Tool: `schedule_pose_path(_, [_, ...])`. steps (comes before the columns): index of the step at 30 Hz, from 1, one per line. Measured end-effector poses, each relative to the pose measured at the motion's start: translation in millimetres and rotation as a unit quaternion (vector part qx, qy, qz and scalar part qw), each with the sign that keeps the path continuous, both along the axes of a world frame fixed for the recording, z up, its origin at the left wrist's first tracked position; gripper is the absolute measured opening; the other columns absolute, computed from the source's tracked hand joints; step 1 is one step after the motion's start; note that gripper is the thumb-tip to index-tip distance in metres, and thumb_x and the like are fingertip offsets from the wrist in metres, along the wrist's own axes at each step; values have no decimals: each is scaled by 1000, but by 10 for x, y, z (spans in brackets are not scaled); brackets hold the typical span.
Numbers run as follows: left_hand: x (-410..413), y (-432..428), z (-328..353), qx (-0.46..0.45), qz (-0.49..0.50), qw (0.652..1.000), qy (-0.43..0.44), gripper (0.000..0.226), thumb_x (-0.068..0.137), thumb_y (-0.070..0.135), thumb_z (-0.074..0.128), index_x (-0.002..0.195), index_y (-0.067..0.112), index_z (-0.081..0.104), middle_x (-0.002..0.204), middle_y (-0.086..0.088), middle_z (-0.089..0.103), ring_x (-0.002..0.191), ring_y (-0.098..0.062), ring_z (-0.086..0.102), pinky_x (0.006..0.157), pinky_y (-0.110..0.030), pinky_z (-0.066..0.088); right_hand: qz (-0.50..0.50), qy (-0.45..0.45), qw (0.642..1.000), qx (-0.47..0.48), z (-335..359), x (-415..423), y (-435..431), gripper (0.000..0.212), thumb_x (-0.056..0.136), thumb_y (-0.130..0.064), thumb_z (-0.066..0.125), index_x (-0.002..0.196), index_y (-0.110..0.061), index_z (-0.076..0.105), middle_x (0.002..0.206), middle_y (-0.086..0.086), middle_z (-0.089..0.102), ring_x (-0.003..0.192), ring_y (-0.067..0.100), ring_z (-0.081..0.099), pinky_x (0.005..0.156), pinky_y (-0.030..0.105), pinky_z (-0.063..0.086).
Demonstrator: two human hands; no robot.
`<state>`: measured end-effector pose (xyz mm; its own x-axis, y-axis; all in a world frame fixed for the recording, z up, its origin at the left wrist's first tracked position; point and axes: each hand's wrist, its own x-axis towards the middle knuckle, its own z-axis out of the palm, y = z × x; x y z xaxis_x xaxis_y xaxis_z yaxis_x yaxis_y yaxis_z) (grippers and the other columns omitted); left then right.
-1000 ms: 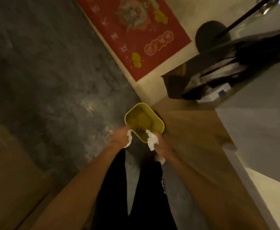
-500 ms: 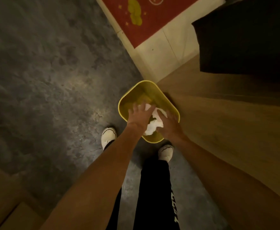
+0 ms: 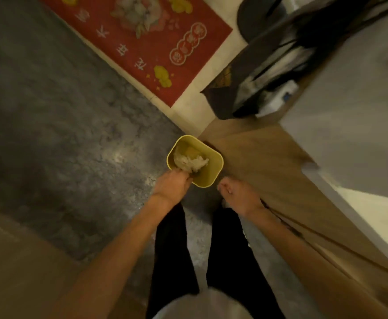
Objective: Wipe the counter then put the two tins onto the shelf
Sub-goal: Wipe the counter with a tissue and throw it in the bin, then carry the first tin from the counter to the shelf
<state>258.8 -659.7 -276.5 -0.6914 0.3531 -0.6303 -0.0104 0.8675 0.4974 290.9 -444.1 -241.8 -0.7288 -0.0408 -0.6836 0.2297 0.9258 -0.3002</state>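
A small yellow bin (image 3: 213,174) stands on the grey floor against the wooden cabinet side. A crumpled white tissue (image 3: 189,162) lies inside it. My left hand (image 3: 172,186) hangs over the bin's near rim, fingertips right at the tissue's edge, not gripping it. My right hand (image 3: 236,195) hovers just right of the bin, empty, fingers loosely curled. The grey counter top (image 3: 354,139) runs along the right. No tins or shelf are in view.
A red printed mat (image 3: 142,42) lies on pale tiles at the top. A dark open bag (image 3: 241,93) with papers sits by the counter's end, a black round base (image 3: 255,21) behind it. My legs in black trousers (image 3: 172,249) stand below the bin.
Both hands held tissue, then pressed it down into the bin. Now the tissue lies in the bin and the hands have drawn back, the right one clear of the rim.
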Motion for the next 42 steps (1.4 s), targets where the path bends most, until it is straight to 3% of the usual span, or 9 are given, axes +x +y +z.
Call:
schedule_pose_path(4, [194, 15, 973, 27, -68, 997, 19, 27, 101, 35, 47, 93, 17, 66, 103, -10, 68, 97, -30, 65, 78, -40, 51, -41, 26, 998, -38, 941, 530, 155, 18, 98, -32, 50, 95, -22, 64, 97, 1, 68, 88, 22, 66, 70, 32, 48])
schedule_pose_path(8, [449, 450, 1626, 37, -147, 987, 61, 28, 101, 35, 46, 101, 17, 68, 106, -9, 69, 95, -29, 66, 80, -43, 56, -99, 71, 992, -25, 1535, 1083, 607, 19, 100, -35, 49, 107, -28, 65, 105, -3, 66, 94, 16, 63, 74, 26, 41])
schedule_pose_path(11, [698, 981, 1908, 30, -212, 975, 59, 28, 102, 34, 46, 108, 16, 67, 111, -9, 68, 98, -26, 65, 84, -42, 55, -162, 95, 982, -17, 1791, 1520, 1070, 24, 100, -37, 49, 115, -28, 65, 113, -3, 64, 103, 16, 61, 80, 29, 48])
schedule_pose_path(19, [1504, 2846, 2383, 43, -345, 928, 136, 32, 102, 34, 43, 128, 22, 57, 124, -4, 62, 109, -25, 59, 94, -45, 51, -293, 125, 948, -2, 2030, 2786, 2468, 35, 100, -41, 50, 128, -24, 63, 130, -1, 62, 119, 17, 57, 101, 36, 48])
schedule_pose_path(29, [2043, 4402, 2577, 81, -422, 877, 213, 33, 101, 31, 47, 132, 24, 57, 129, 0, 63, 114, -19, 60, 99, -37, 49, -481, 145, 865, -2, 2007, 4172, 3496, 40, 100, -37, 53, 135, -19, 60, 137, 5, 62, 125, 24, 57, 106, 40, 45])
schedule_pose_path(32, [1994, 4668, 2557, 62, -449, 859, 238, 32, 100, 32, 48, 128, 25, 61, 124, -1, 67, 108, -20, 63, 100, -38, 45, -502, 143, 853, -2, 1971, 4264, 3672, 42, 100, -40, 51, 136, -19, 59, 138, 5, 61, 127, 23, 56, 107, 40, 45])
schedule_pose_path(36, [1690, 4991, 2608, 57, -449, 858, 242, 31, 101, 33, 48, 127, 26, 62, 130, -1, 65, 118, -22, 59, 108, -38, 36, -512, 176, 840, -39, 2094, 3945, 4022, 47, 100, -46, 49, 140, -23, 55, 141, 0, 58, 126, 17, 56, 105, 37, 48])
schedule_pose_path(42, [813, 5883, 2888, 129, -291, 928, 194, 37, 101, 28, 51, 137, 16, 55, 140, -9, 58, 125, -26, 55, 106, -37, 43, -476, 284, 832, -24, 2589, 2827, 5070, 45, 101, -46, 47, 140, -25, 54, 144, -1, 56, 131, 18, 52, 107, 33, 39])
